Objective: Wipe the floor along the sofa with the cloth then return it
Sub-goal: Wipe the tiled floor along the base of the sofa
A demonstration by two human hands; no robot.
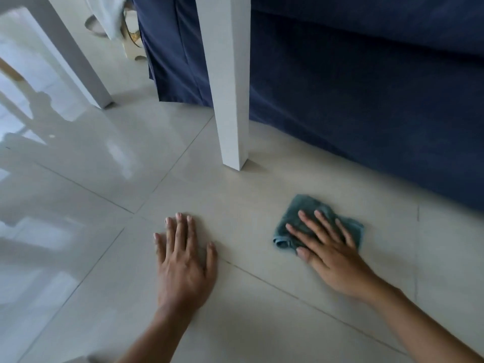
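Right hand (330, 247) flat on the cloth (318, 221) on the floor (235, 200), near the sofa (366, 100).

Head view: the cloth is a small teal-green square of soft, nubby fabric, folded, with a rolled edge at its near-left corner; it lies flat on the pale glossy tile, one corner pointing far-left toward the white table leg (230, 82), its long axis running from far-left to near-right, roughly along the dark blue sofa skirt, from which it stays apart. The right hand presses on it palm down, fingers spread and extended, not gripping. The left hand (183, 258) rests palm down on bare tile to the left, fingers slightly apart, holding nothing. A second white leg (76, 61) stands far left.
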